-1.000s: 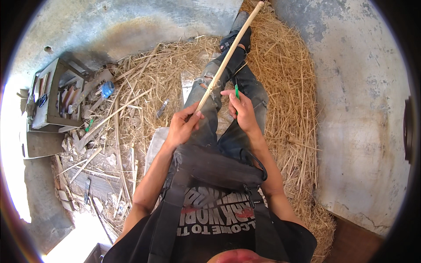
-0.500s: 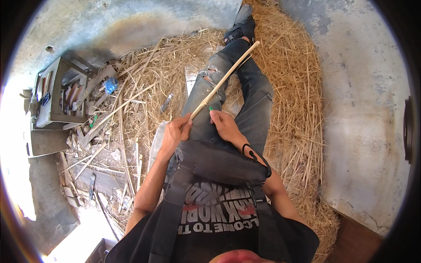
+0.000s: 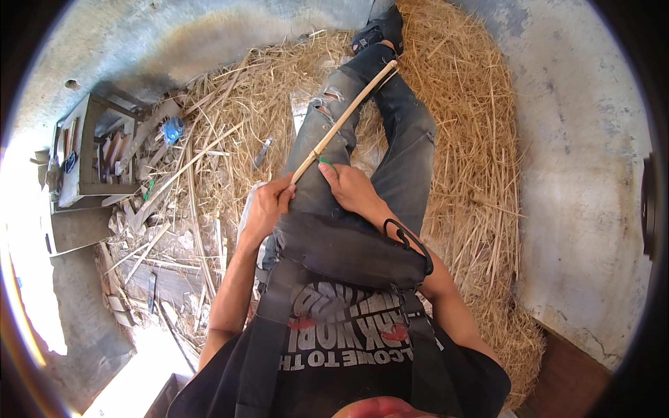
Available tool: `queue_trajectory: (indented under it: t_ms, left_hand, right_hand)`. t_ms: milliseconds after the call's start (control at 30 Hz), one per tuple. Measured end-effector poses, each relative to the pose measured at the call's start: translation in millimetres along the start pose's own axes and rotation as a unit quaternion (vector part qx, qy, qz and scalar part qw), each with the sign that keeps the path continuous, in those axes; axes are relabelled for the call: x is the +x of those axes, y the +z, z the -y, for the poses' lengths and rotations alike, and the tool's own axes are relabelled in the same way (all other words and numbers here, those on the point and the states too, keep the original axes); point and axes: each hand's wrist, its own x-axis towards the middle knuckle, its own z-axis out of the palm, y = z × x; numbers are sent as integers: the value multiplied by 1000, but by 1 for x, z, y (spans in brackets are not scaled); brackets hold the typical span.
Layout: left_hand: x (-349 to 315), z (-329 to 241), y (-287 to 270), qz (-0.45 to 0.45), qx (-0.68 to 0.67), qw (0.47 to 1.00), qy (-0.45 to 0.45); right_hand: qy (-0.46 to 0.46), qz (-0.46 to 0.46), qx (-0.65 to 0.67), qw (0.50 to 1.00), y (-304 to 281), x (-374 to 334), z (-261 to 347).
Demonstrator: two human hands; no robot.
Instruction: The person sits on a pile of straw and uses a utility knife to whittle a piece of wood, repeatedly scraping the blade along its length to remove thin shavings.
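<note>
The fingers of the left hand were curled tight around the near end of a long pale cane, which ran up and away across the person's jeans toward a dark shoe. The right hand lay just beside it on the thigh, fingers closed around a small green-handled tool whose tip touched the cane close to the left hand's grip. Both legs were stretched out over a heap of straw on a grey concrete floor. To the person's left, well apart from the hands, stood a grey wooden crate among scattered reeds and debris.
</note>
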Motion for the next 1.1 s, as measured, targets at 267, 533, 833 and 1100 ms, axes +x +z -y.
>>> queue_trajectory:
  t_ms: [267, 533, 833, 1100]
  left_hand:
    - [-20, -1, -16, -4, 43, 999, 23]
    - [-39, 0, -22, 21, 18, 999, -21]
    - [-68, 23, -35, 9, -136, 985, -104]
    - [21, -35, 5, -97, -340, 926, 131]
  right_hand:
    - [-71, -56, -150, 985, 17, -3, 6]
    - [-39, -113, -205, 971, 24, -4, 3]
    - [-83, -148, 117, 978, 19, -2, -32]
    - [-99, -6, 383, 918, -9, -1, -13]
